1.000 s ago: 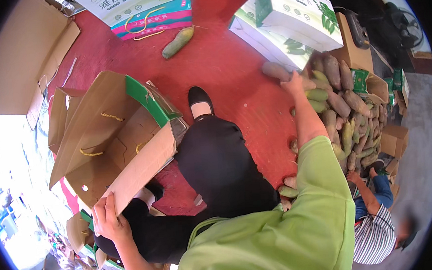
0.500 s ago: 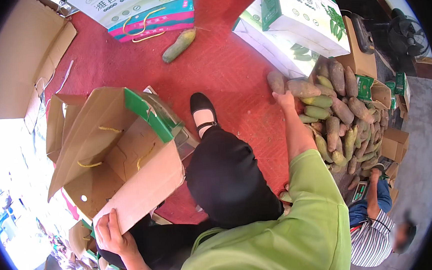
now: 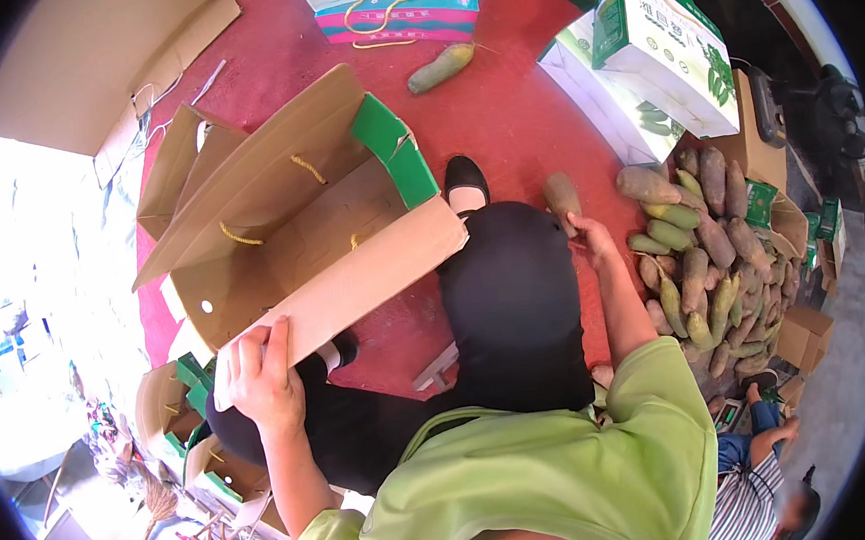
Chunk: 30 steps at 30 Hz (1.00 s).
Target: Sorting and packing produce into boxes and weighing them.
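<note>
My left hand (image 3: 262,380) is closed on the near flap of an open cardboard carton (image 3: 353,286), fingers over its edge. Brown inside, the carton has green trim and yellow rope handles, and its visible interior holds nothing. On the other side of my knee, my right hand (image 3: 596,240) grips the lower end of a brownish, soil-coated radish (image 3: 561,195), lifted off the big heap. That radish heap (image 3: 716,230), with green and brownish ones mixed, lies just right of my right hand.
One green radish (image 3: 441,68) lies alone on the red floor (image 3: 512,114). White-and-green gift cartons (image 3: 668,48) stand at the back right. A person in a striped shirt (image 3: 745,504) is beyond the heap at lower right. A straw broom (image 3: 158,502) sits at lower left.
My right hand has drawn the radish away from the heap toward my knee. My left hand still holds the flap, and the carton is tilted nearer my knee. The whole view has shifted.
</note>
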Tool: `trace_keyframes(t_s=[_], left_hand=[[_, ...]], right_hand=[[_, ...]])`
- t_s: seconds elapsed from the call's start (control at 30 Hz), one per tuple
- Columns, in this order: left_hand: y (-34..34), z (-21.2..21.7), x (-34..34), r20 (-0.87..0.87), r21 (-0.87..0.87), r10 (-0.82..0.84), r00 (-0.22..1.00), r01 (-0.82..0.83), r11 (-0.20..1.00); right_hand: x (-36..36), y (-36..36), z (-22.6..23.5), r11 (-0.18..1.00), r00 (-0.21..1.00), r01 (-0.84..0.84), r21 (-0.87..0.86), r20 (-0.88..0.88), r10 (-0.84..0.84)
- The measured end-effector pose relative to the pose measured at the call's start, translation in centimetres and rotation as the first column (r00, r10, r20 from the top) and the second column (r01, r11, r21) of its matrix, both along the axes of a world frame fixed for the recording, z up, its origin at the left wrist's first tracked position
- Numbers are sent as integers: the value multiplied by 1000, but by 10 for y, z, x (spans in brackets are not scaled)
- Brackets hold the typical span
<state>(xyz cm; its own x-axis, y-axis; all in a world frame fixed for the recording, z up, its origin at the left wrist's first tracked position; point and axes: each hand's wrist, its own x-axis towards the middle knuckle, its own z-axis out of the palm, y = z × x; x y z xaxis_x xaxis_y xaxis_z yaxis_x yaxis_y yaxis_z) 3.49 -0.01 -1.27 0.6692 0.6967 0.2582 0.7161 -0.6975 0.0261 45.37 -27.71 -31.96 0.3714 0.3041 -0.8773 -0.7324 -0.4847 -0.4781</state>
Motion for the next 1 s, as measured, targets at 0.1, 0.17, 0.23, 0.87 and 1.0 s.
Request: trace_keyframes(t_s=[0.1,0.17,0.23,0.87,1.0], left_hand=[[-1,2,-4,21,-23,-13,1000,13,1000],[-2,4,-4,34,-55,-17,999,18,998],[-4,8,-6,1,-94,23,1000,-23,995],[-11,6,-12,-14,-94,-66,998,65,993],[-12,7,-19,-36,-124,-27,999,22,992]], right_hand=[[-15,58,104,983,921,-172,61,364,139],[-5,82,148,937,816,-347,45,508,278],[-13,118,219,869,695,-489,78,637,334],[-221,373,253,-201,-877,-292,-935,178,446],[-222,365,280,-303,-779,-561,-770,367,509]])
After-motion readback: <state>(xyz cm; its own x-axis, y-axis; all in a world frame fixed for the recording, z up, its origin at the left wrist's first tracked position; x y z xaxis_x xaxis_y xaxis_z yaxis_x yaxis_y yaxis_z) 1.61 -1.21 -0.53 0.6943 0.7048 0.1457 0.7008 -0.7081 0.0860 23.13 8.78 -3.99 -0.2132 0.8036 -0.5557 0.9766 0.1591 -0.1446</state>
